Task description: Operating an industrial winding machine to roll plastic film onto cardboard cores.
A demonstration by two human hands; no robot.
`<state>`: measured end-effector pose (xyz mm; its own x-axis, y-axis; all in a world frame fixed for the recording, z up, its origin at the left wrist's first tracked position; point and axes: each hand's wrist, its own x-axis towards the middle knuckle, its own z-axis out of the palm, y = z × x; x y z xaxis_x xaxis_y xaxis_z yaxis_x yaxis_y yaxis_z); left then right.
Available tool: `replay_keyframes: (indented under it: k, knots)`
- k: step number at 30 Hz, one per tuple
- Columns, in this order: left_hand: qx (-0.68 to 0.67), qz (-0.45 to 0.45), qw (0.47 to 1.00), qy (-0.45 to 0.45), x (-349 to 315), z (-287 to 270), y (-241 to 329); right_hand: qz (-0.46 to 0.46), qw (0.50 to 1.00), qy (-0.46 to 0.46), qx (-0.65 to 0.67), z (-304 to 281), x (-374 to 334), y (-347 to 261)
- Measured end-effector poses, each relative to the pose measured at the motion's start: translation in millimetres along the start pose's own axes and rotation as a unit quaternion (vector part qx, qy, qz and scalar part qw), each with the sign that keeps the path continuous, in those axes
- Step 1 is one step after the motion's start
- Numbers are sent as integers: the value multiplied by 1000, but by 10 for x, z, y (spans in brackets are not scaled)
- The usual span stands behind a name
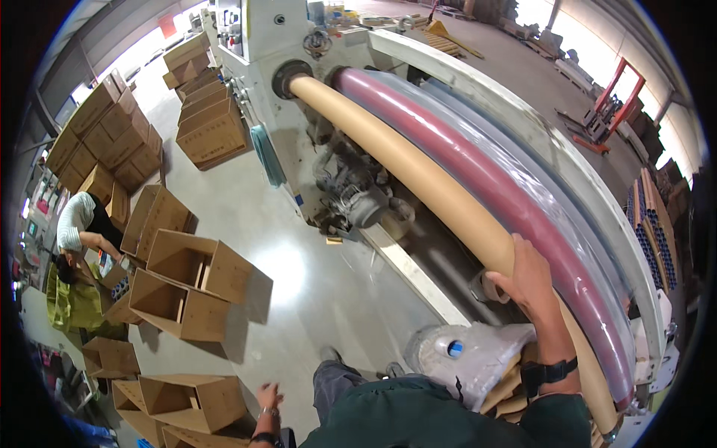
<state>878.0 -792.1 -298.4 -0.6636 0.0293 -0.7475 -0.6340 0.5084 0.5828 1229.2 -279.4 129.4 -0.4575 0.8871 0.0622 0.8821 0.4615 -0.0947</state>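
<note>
My right hand (529, 278) lies on a long tan roll (418, 175), fingers stretched along it and thumb spread. Just below the thumb is a small pale ring-shaped thing (491, 287); whether I touch it cannot be made out. The tan roll runs across a large white machine frame (523, 112), beside a dark red roll wrapped in clear film (448, 134). Down by my side, away from the machine, hangs my left hand (269, 396), fingers loosely apart and nothing in it.
Open cardboard boxes (200, 265) stand at the left, where a person (78, 228) bends over a yellow-green sack (71, 299). A film-wrapped bundle (478, 355) sits close to my legs. Farther right are a red pallet lifter (616, 104) and stacked tubes (653, 224).
</note>
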Motion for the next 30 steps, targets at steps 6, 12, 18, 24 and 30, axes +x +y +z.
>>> replay_keyframes:
  k: [6,12,18,24,30]
  knots:
    - [-64,25,994,89,1178,-643,986,-33,974,69,214,302,1411,-950]
    - [32,460,887,-12,1686,905,4501,56,959,270,57,671,2555,-699]
    - [32,605,795,25,1577,1853,7326,157,971,174,-49,718,2767,-725]
    - [90,690,710,107,1863,2614,8807,210,975,67,15,522,2766,-1247]
    - [26,751,651,110,2381,2978,9595,233,966,104,-39,689,2871,-1209]
